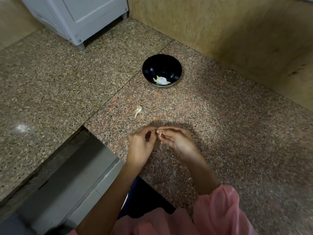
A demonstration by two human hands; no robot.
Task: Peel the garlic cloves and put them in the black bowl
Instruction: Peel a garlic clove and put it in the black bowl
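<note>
above granite counter: right hand pinches garlic clove; left hand fingers curled, picking at its skin.

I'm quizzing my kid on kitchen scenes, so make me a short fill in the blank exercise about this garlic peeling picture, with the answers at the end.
1. The black bowl sits on the speckled ____ countertop.
2. Both hands, the left hand and the right hand, pinch one garlic clove between them, nearer the camera than the ____.
3. Between the hands and the bowl, one unpeeled clove lies ____ on the counter.
4. The peeled cloves lie ____ the bowl.

Missing words: granite; bowl; alone; inside
</note>
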